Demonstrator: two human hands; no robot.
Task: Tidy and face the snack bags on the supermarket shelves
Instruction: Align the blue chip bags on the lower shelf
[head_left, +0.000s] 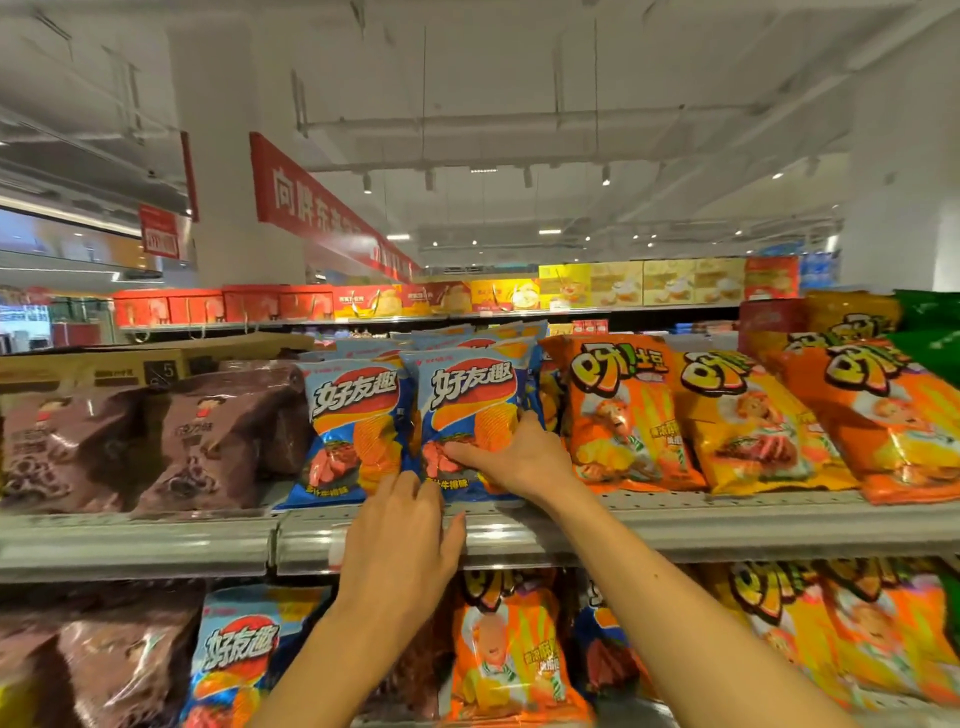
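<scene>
Two blue chip bags stand side by side at the front of the top shelf (727, 525): the left blue bag (353, 415) and the right blue bag (467, 395). My right hand (511, 457) lies on the lower front of the right blue bag, with the fingers stretched across it and the thumb up along its right edge. My left hand (400, 545) is raised at the shelf lip below the gap between the two bags, fingers straight, fingertips at the bags' bottom edges. More blue bags stand in rows behind them.
Brown bags (197, 441) fill the shelf to the left, orange bags (618, 415) and yellow bags (748, 426) to the right. The lower shelf holds a blue bag (244, 654), orange bags (509, 654) and brown bags. A cardboard box (130, 366) sits behind the brown bags.
</scene>
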